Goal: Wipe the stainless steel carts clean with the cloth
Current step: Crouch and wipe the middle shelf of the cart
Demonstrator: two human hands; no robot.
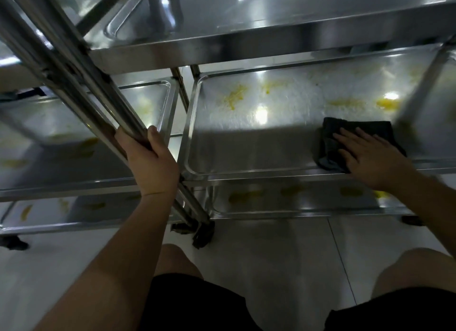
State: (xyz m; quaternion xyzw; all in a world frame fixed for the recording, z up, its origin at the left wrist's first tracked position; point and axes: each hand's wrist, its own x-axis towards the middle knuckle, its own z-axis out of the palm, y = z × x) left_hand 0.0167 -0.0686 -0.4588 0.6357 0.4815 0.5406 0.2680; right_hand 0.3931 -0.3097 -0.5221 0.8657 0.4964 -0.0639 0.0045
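Two stainless steel carts stand side by side, seen from low down. The right cart's middle shelf (246, 145) carries yellow smears (234, 97) along its far half. A dark folded cloth (357, 130) lies near that shelf's front right. My right hand (370, 158) presses flat on the cloth with straight fingers. My left hand (150, 158) grips the carts' upright posts (81, 66), fingers curled round them. The left cart's shelf (61, 123) also shows yellow stains.
Yellow smears mark the right cart's bottom shelf (296, 199) and the left cart's bottom shelf (61, 209). Black caster wheels (202, 234) rest on the pale tiled floor (283, 269). The top shelf (271, 41) overhangs close above. My knees are at the bottom.
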